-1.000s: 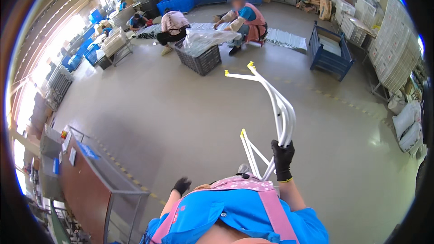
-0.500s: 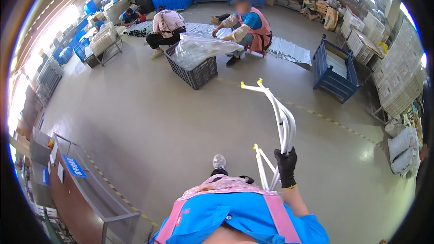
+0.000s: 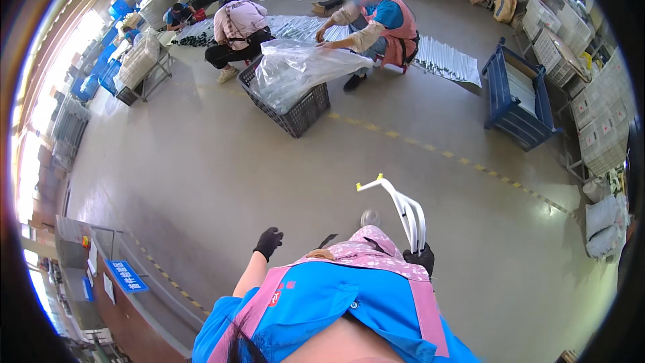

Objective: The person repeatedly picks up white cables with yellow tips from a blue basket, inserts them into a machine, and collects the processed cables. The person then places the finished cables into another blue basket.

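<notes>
My right hand (image 3: 421, 258), in a black glove, is closed around a few white bent tubes (image 3: 412, 215) at my right side. Yellow caps sit on the far ends of the tubes, which point forward and left; the hand and my body hide their lower part. My left hand (image 3: 268, 244), also in a black glove, hangs away from my body at the left. Its fingers are loosely curled, with nothing visible in them.
Ahead stands a black crate (image 3: 302, 115) with clear plastic bags. Behind it a person (image 3: 386, 33) and another person (image 3: 238, 23) sit by rows of silvery tubes (image 3: 447, 62). A blue metal bin (image 3: 517, 97) is at right, a brown-fronted counter (image 3: 124, 309) at near left.
My left hand has come into view at the left. My right hand with the white tubes has moved lower and closer to my body. The crate and bin appear shifted as my view moved.
</notes>
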Demonstrator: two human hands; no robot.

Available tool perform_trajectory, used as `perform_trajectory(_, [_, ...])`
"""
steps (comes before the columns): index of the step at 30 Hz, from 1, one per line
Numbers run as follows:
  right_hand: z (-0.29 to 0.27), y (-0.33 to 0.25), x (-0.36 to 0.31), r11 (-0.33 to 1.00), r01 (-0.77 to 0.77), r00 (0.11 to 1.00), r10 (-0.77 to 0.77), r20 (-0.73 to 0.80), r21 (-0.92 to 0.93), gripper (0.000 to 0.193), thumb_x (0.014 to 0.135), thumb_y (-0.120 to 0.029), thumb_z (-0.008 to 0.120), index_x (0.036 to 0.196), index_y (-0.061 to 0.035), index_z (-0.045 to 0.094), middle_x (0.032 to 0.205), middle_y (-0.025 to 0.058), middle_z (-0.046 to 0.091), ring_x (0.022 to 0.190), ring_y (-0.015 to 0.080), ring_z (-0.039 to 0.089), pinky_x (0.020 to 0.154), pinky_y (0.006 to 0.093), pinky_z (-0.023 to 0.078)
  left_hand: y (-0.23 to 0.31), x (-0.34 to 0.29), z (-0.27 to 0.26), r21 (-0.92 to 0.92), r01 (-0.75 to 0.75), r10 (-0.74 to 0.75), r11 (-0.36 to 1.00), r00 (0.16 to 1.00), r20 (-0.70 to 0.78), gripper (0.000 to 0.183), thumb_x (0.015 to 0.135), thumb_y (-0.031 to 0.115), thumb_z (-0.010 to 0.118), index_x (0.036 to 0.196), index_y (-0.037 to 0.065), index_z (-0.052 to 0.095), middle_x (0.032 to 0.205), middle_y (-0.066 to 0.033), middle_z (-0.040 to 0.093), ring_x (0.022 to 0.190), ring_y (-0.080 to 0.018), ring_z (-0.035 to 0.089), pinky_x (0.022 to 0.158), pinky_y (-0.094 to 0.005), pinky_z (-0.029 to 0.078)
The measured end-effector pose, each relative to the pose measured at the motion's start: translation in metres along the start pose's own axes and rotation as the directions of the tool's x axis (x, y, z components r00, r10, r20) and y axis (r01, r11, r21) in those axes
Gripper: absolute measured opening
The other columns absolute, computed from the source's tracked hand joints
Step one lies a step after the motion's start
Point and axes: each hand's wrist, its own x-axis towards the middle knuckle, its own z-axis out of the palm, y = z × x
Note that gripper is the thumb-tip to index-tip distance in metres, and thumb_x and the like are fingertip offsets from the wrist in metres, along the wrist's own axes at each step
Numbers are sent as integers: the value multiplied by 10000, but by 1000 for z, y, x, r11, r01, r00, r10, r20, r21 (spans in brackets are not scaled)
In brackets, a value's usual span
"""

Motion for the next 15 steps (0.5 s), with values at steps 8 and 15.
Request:
perform_trajectory(8, [37, -80, 171, 990, 132, 976, -140, 165, 56, 340, 649, -212, 700, 929, -42, 610, 673, 109, 622, 614, 249, 623, 578, 377, 487, -46, 164, 41, 581, -213, 161, 785, 977, 141, 408, 814, 414, 562, 998, 61, 650, 1004, -200, 637, 909, -360, 622, 808, -417, 480])
perform_trajectory(15, [57, -175, 312, 920, 371, 921, -347, 179, -127, 334, 635, -228, 709, 921, -87, 608, 723, 134, 617, 661, 337, 606, 594, 431, 471, -7, 259, 53, 751, -251, 138, 610, 968, 211, 367, 822, 393, 529, 837, 51, 658, 890, -220, 627, 856, -378, 604, 755, -441, 479])
